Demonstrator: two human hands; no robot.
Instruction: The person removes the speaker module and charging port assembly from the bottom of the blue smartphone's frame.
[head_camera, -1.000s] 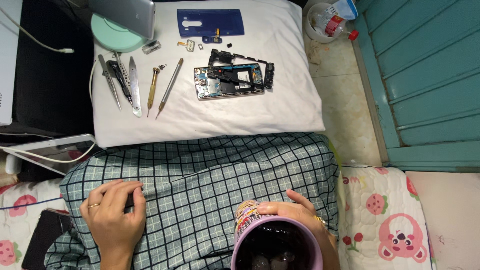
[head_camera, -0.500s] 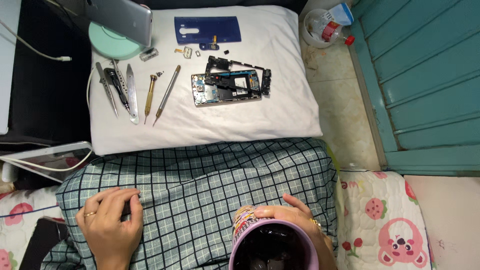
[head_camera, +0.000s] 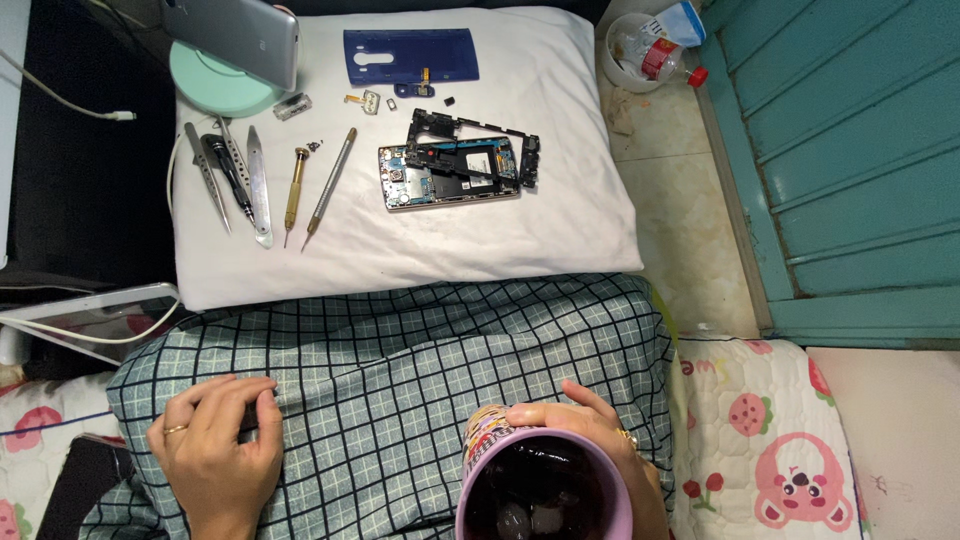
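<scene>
My right hand (head_camera: 585, 425) is wrapped around a purple cup (head_camera: 540, 480) holding a dark drink with ice, close under the camera. My left hand (head_camera: 215, 450), a ring on one finger, rests with curled fingers on a green checked blanket (head_camera: 400, 350) over my lap; a small dark thing shows at the fingertips, unclear. Ahead lies a white pillow (head_camera: 500, 250) with an opened phone (head_camera: 450, 172), its black inner frame (head_camera: 475, 135) and blue back cover (head_camera: 410, 55).
Tweezers (head_camera: 205, 175), a pry tool (head_camera: 258, 185) and two screwdrivers (head_camera: 310, 185) lie on the pillow's left part beside a round mint stand (head_camera: 215, 85) propping a grey phone (head_camera: 240, 30). Teal door (head_camera: 860, 150) at right. A plastic tub (head_camera: 650, 50) stands on the floor.
The view has shifted, so the pillow sits lower in the frame. My left hand has curled its fingers and slid slightly right on the blanket. The cup stays in my right hand.
</scene>
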